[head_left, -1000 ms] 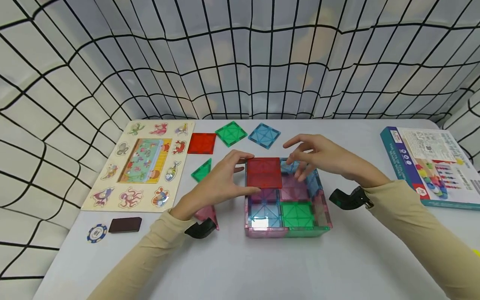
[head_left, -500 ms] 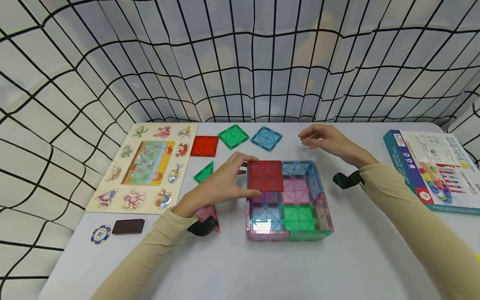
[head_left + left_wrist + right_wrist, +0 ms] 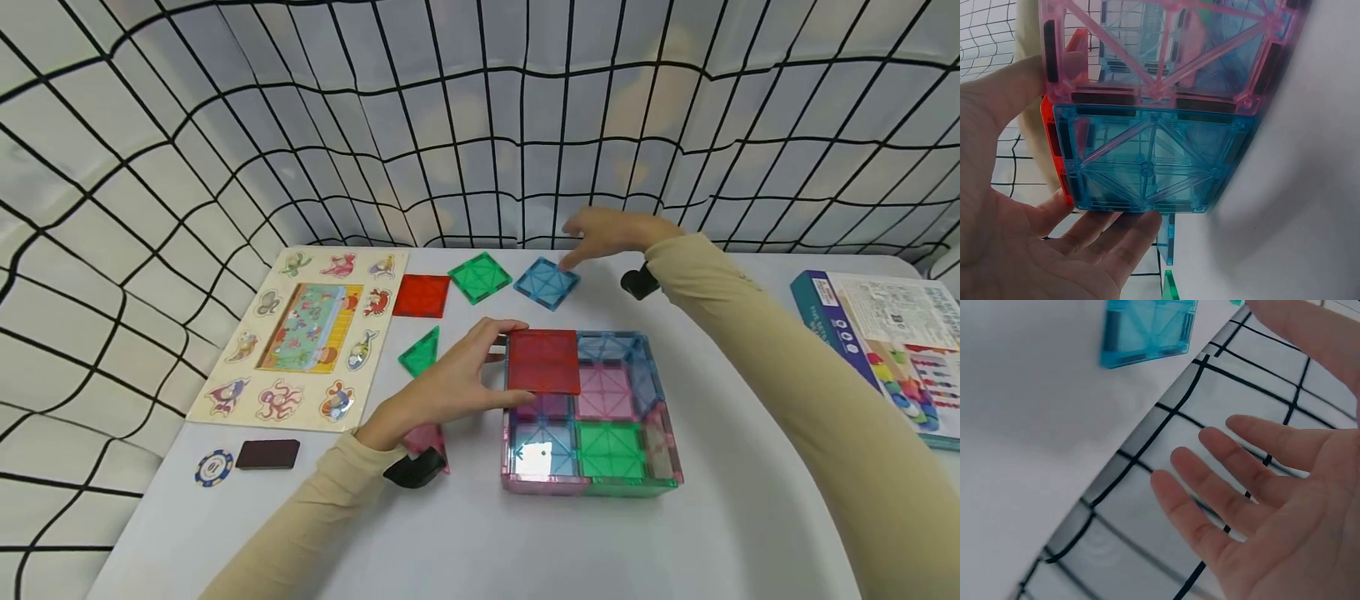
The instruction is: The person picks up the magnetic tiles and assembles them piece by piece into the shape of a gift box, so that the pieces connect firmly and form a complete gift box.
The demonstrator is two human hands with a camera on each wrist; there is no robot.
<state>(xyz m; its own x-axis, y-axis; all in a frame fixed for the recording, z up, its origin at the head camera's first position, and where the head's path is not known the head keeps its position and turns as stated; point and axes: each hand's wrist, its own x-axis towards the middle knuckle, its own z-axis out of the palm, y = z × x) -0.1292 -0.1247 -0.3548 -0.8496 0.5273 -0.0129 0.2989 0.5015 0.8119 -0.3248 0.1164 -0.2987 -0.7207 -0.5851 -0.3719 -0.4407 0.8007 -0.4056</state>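
1. The left hand (image 3: 442,379) rests at the left edge of the red square tile (image 3: 543,361), thumb and fingers pinching that edge. The tile lies flat across the far-left corner of the tile box (image 3: 589,479).
2. In the left wrist view the left hand's fingers (image 3: 1116,234) lie straight along the lower edge of a blue wall panel (image 3: 1147,164) of the box, with a sliver of the red tile showing at the panel's left side.
3. The tile box stands on the white table (image 3: 712,517), near the middle. Its floor shows purple, pink, blue and green squares; its walls are pink, blue and green panels.
4. The right hand (image 3: 607,233) hovers over the far part of the table, fingers apart and straight, holding nothing. It is just above and right of the loose blue tile (image 3: 547,282); contact cannot be told.
5. In the right wrist view the right hand's spread fingers (image 3: 1235,469) show against the gridded backdrop, with the blue tile lying apart from them on the table.
6. A green square tile (image 3: 479,276) and a second red tile (image 3: 422,295) lie left of the blue one.
7. A green triangle (image 3: 422,353) lies just left of the left hand; a pink triangle (image 3: 427,437) lies beside the left wrist.
8. Far left: a wooden animal puzzle board (image 3: 303,333); nearer, a poker chip (image 3: 213,467) and a dark block (image 3: 267,454).
9. Right edge: a printed toy box (image 3: 885,342).
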